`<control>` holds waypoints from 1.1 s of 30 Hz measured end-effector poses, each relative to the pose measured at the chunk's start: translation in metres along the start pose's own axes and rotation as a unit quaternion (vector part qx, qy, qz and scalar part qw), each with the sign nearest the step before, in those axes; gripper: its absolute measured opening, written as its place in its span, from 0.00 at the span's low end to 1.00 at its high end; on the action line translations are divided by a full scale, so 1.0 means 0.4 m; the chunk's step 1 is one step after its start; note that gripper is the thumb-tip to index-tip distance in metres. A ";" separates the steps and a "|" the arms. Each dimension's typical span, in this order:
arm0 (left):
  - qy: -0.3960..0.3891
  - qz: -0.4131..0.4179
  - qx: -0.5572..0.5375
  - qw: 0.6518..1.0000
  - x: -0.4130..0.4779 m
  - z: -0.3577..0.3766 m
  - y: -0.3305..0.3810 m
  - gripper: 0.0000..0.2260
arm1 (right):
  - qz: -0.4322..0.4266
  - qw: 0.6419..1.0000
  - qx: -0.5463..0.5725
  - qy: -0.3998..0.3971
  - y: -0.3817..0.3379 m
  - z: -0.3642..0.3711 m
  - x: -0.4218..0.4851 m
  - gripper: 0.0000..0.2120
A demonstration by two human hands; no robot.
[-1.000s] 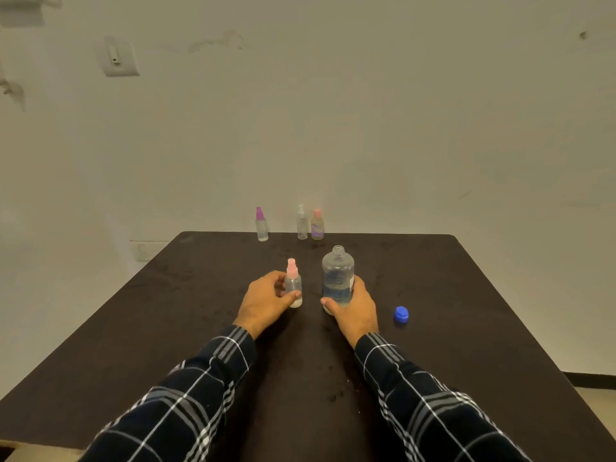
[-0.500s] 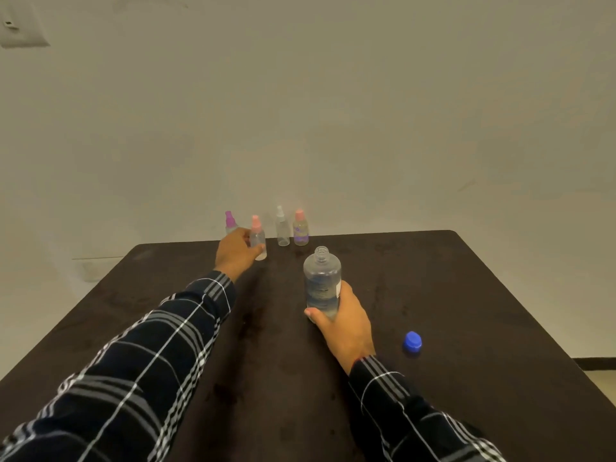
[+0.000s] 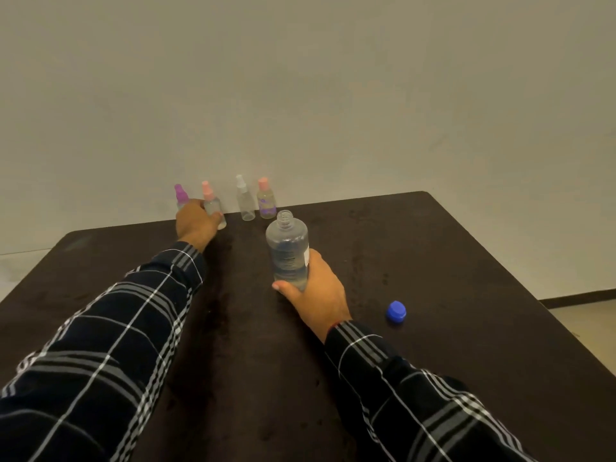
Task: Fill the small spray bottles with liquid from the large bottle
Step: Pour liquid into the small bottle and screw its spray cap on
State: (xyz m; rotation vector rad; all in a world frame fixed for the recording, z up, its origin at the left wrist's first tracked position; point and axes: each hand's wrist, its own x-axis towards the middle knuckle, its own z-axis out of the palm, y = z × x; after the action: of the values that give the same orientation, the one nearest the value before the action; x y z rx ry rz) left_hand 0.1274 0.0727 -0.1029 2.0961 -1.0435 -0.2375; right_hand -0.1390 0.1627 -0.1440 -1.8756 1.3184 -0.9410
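Note:
My right hand [image 3: 316, 293] grips the large clear bottle [image 3: 287, 248] near its base; the bottle stands uncapped and partly filled in the middle of the dark table [image 3: 433, 261]. My left hand [image 3: 196, 221] is stretched to the far edge and holds a small spray bottle with a pink top [image 3: 210, 201]. In the same back row stand a purple-topped spray bottle [image 3: 180, 195], a white-topped one [image 3: 245, 201] and a pink-capped one [image 3: 266, 199]. The large bottle's blue cap [image 3: 396, 311] lies on the table to the right of my right hand.
A plain pale wall rises directly behind the table's far edge. The table's right edge drops to a light floor [image 3: 586, 315] with a dark skirting strip.
My left hand carried the pink-topped spray bottle from beside the large bottle to the back row. My right hand kept hold of the large bottle. The camera tilted down.

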 end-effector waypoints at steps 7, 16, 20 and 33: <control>0.013 0.002 0.006 1.000 -0.003 0.005 0.016 0.08 | 0.013 1.000 -0.015 -0.013 -0.003 -0.005 0.005 0.31; -0.017 -0.014 0.008 1.000 -0.003 0.019 0.025 0.15 | 0.013 1.000 -0.008 -0.008 -0.003 -0.008 0.002 0.31; -0.066 -0.012 0.005 0.998 0.008 0.017 0.005 0.14 | 0.011 1.000 -0.004 -0.008 0.002 -0.004 0.000 0.31; 0.105 0.181 0.072 0.975 -0.076 0.026 0.124 0.27 | 0.016 1.000 -0.012 -0.003 0.005 -0.001 -0.001 0.31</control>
State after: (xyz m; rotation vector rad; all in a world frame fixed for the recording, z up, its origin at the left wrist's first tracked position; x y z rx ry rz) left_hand 0.0729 0.0712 -0.0796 1.9592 -1.3168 0.2414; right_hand -0.1404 0.1623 -0.1456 -1.8691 1.3570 -0.9070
